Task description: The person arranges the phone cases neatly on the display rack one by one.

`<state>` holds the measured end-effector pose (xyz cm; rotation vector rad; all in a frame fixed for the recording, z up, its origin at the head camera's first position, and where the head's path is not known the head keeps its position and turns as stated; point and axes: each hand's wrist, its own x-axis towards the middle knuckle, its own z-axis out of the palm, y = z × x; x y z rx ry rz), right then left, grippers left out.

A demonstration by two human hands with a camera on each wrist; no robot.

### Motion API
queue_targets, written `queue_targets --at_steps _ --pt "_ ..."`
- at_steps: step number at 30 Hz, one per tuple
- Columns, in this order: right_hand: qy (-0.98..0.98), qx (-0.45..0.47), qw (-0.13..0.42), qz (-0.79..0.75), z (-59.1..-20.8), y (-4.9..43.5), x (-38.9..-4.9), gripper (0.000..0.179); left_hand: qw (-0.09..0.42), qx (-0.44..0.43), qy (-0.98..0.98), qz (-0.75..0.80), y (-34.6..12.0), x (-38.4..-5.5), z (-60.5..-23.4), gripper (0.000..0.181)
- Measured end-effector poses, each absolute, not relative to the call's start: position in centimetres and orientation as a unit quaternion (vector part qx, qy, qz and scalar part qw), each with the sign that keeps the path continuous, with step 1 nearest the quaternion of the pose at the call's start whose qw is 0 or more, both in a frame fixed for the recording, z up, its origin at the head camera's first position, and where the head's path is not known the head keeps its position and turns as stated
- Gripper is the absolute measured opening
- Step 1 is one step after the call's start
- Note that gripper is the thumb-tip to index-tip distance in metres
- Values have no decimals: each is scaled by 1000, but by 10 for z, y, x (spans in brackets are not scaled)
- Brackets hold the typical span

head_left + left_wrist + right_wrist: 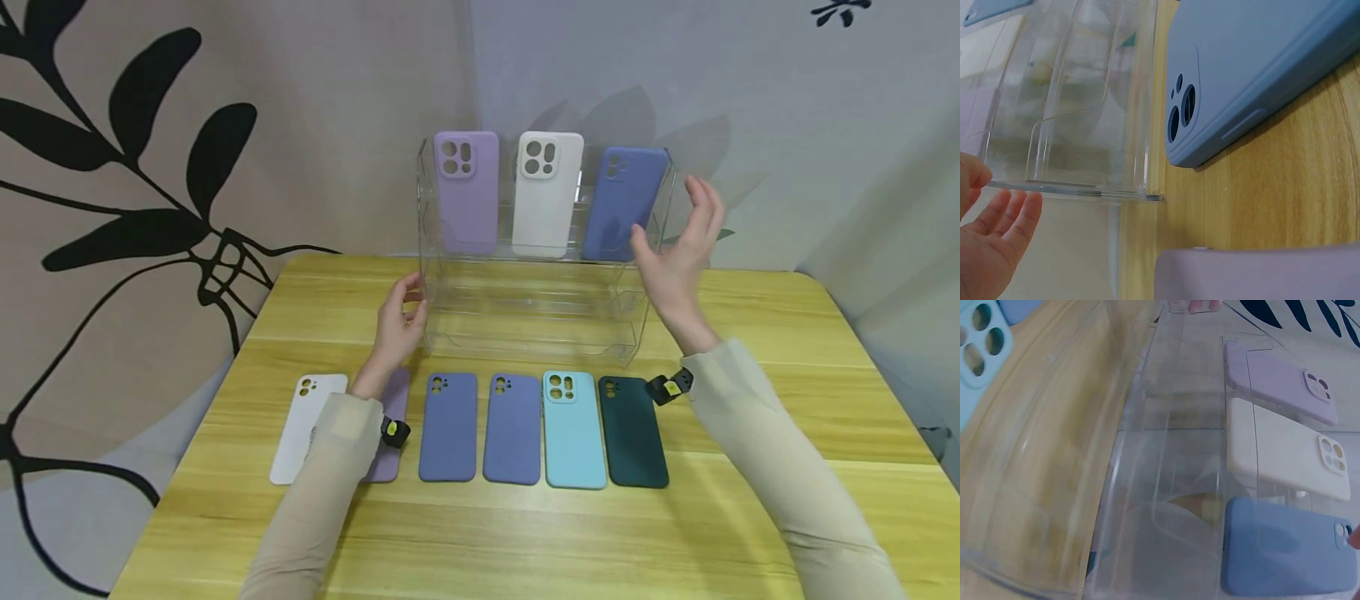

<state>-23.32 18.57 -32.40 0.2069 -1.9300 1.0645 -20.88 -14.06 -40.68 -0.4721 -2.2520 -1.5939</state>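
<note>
A clear plastic stepped display stand [532, 325] holds three phone cases upright along its top tier: a lilac case [472, 212], a white case [543, 212] and a blue case [622, 200], which tilts to the right. My right hand [681, 262] is beside the blue case, fingers spread, thumb at its lower right edge. At the stand's left side is my left hand [397, 325], its fairly straight fingers [1019, 219] against the outer face of the clear side panel. Only a bit of a right fingertip [1355, 537] shows in the right wrist view.
In a row before the stand lie a white case [296, 433], a lilac case [393, 396] partly under my left sleeve, two blue cases [448, 429], a turquoise case [575, 442] and a dark green case [636, 437]. The wooden table [525, 542] meets a curtain-like backdrop [337, 125].
</note>
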Motion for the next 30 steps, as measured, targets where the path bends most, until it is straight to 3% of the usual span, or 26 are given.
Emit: queue_targets --at_steps 15,23,30 --pt "-799 65 390 452 -357 218 -214 60 166 -159 -795 -562 -140 -210 -408 38" --pt "-809 36 330 485 -352 209 -178 57 170 -156 -796 -560 -140 -209 -408 39" --pt "-816 11 303 491 -388 233 -181 58 171 -155 -795 -561 -139 -209 -407 39"
